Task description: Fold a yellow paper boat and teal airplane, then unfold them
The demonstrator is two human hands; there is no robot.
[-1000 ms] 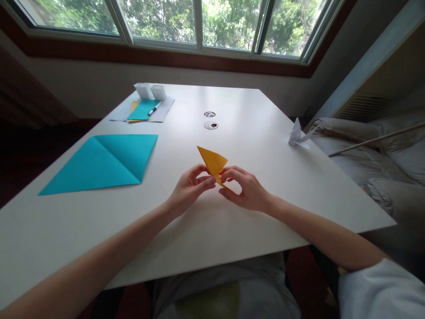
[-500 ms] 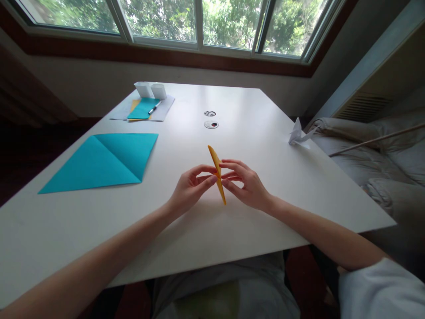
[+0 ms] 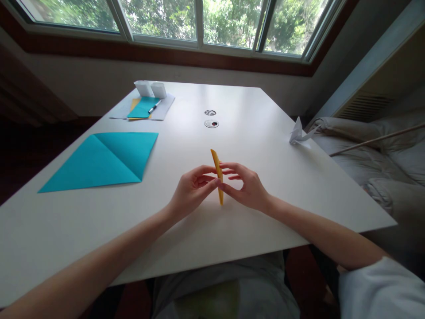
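A narrow piece of folded yellow paper [image 3: 216, 160] stands nearly upright above the white table, seen almost edge-on. From its left side my left hand [image 3: 193, 185] grips it between thumb and fingers. My right hand [image 3: 246, 186] pinches the same paper from the right, thumb below and fingertips near the upper half. The thumbs meet around its middle, where they cover part of the folds. To the left of my hands a large creased sheet of blue paper [image 3: 109, 159] lies on the table.
A white paper crane [image 3: 299, 133] stands near the table's right edge. At the back left, two white paper boxes [image 3: 158, 90] stand by stacked blue paper [image 3: 142, 107] with a pen [image 3: 154, 106] on it. Two round inserts, one a metallic disc [image 3: 211, 124], sit mid-table.
The yellow paper has turned to a more upright, narrower view, its top shifting slightly right and its bottom slightly left. My right fingers have moved a little along with it.
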